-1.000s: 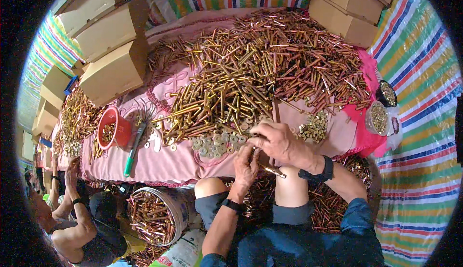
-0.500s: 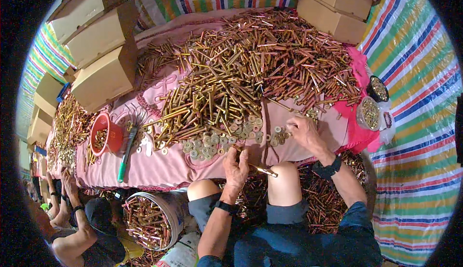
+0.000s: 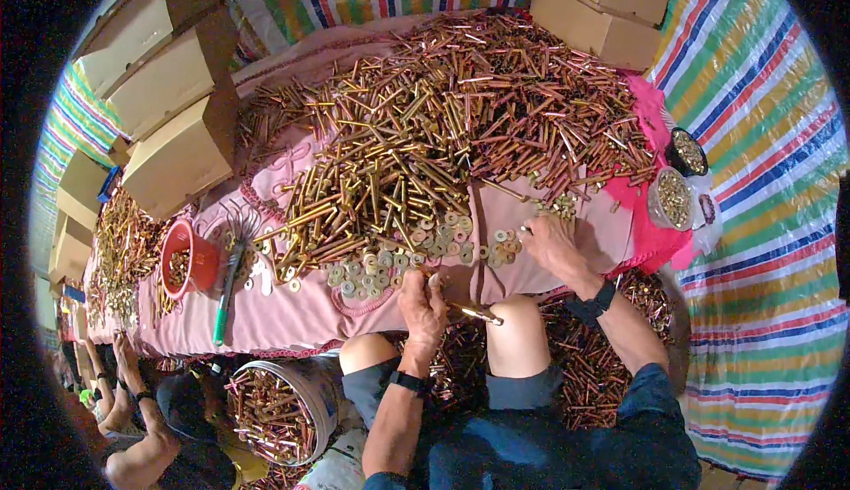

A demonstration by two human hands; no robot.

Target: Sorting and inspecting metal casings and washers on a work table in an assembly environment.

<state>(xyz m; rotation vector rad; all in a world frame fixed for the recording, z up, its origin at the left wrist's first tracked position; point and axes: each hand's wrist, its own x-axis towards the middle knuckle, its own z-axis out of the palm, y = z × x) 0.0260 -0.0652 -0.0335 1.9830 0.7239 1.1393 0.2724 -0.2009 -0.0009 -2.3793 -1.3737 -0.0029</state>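
My left hand (image 3: 422,308) is closed around a brass-coloured bolt (image 3: 478,315), whose end sticks out to the right in front of my knee. Just beyond that hand lies a spread of flat round washers (image 3: 363,275) on the pink cloth. My right hand (image 3: 552,246) reaches over the cloth, fingers bent and drawn together beside a small group of washers (image 3: 502,248). Small nuts (image 3: 560,205) lie just past its knuckles. Whatever its fingertips pinch, if anything, is hidden. A big heap of similar bolts (image 3: 390,154) covers the cloth ahead.
To the left are a red plastic basket (image 3: 189,260) with small parts and a green-handled hand rake (image 3: 227,295). Bowls of small parts (image 3: 675,198) stand at right. Cardboard boxes (image 3: 177,158) are stacked left. A bolt-filled bucket (image 3: 279,410) stands below; another person's arms (image 3: 128,375) work at left.
The whole view has shifted slightly to the left. My right hand has dropped a little toward the small washer group, while my left hand keeps its hold on the bolt.
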